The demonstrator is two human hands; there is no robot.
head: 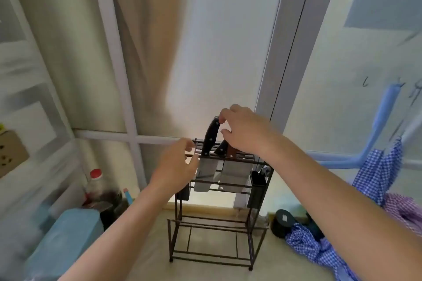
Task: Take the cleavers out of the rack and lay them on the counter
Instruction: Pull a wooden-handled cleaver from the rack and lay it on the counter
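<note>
- The right hand (244, 130) is at the top of the rack (219, 219), fingers curled round the upper end of a black handle (210, 138); thumb and forefinger pinch it near the tip.
- That handle belongs to the left cleaver (205, 174), which stands upright in the rack's slotted top, its steel blade hanging down behind the rack's front bars.
- The left hand (175, 166) is at the rack's upper left corner, fingers loosely spread and touching or nearly touching the top rail; it holds nothing that can be made out.
- A second cleaver (235, 176) hangs just right of the first in the same rack, its dark handle partly hidden under the right hand.
- A black holder (257, 189) is fixed to the rack's right side, with dark items in it too blurred to name.
- The rack is a dark wire frame standing on the pale counter (205, 274), against a frosted window.
- Left of the rack stand a red-capped bottle (94, 181) and a blue box (66, 237), the box nearer the camera.
- Right of the rack lie a black round object (283, 221) and blue checked cloth (319, 248).
- A blue tube (376, 134) runs up the glass, well right of the rack.
</note>
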